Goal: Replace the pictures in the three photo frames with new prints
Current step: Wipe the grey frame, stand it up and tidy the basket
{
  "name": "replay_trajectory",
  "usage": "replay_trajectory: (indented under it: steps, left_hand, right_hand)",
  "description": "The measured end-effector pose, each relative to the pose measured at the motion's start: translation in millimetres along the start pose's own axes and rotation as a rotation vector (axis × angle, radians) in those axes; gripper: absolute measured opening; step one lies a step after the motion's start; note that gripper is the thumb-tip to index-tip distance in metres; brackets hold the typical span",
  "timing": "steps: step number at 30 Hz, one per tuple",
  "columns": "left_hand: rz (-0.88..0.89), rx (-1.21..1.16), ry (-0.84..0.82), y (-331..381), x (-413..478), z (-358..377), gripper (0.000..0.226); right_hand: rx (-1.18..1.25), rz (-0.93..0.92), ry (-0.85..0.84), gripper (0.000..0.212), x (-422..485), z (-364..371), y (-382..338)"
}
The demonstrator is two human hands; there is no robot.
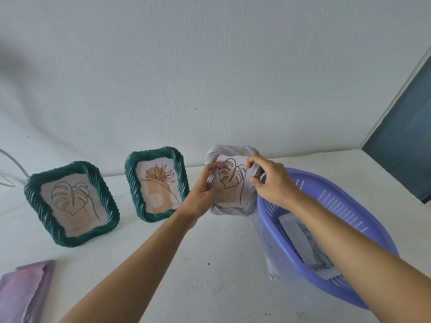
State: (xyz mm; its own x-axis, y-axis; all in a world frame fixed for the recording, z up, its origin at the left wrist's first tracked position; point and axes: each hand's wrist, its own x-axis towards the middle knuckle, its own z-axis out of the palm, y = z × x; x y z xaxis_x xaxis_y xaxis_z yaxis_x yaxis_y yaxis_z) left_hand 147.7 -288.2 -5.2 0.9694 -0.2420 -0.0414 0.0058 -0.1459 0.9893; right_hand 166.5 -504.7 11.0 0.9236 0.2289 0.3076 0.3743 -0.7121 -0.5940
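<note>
As two green frames [35, 201] [133, 180] stand, two hands [200, 191] [272, 181] hold one white frame [229, 209]

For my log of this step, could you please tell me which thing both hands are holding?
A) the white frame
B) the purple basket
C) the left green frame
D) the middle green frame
A: the left hand and the right hand each grip a side of the white frame.

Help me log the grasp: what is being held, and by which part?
The white frame, with both hands: the left hand grips its left side, the right hand its upper right corner.
</note>
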Motion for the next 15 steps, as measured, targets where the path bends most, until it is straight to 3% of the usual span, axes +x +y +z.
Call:
replay_trajectory:
  steps: [11, 15]
  left_hand:
    - [0.006, -0.014, -0.011, 5.3, -5.0, -0.3, 0.057]
    - [0.017, 0.114, 0.027, 1.9, -6.1, -2.2, 0.058]
  right_hand:
    - [-0.004, 0.001, 0.006, 0.026, -6.1, -3.3, -6.9]
    - [-0.023, -0.011, 0.001, 0.024, -9.0, -2.9, -5.9]
